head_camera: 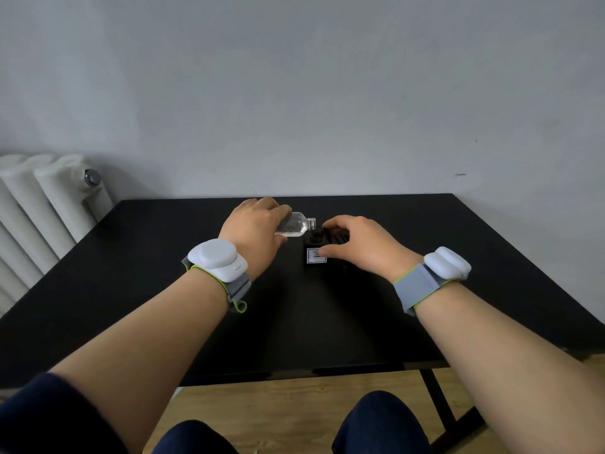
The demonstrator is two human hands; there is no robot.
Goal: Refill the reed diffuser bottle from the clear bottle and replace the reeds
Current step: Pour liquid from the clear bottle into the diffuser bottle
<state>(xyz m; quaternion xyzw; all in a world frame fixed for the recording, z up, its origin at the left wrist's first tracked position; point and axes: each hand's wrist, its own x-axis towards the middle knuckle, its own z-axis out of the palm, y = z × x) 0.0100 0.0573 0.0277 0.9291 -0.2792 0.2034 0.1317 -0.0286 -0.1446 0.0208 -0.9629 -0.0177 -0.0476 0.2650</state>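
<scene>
We see soft, even light with only faint shadows, and the grey wall (294,93) is flatly lit. The black table (458,257) swallows detail, so the dark diffuser bottle (313,257) barely stands out against it. Wide-angle distortion bows the table's edges, and everything looks slightly soft.

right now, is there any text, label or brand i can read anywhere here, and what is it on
No text can be read.
White label on the front of the dark diffuser bottle, held by the right hand: dark print, too small and blurred to read.
Clear bottle in the left hand: no label or print shows.
Wrist devices: no markings show.
</scene>
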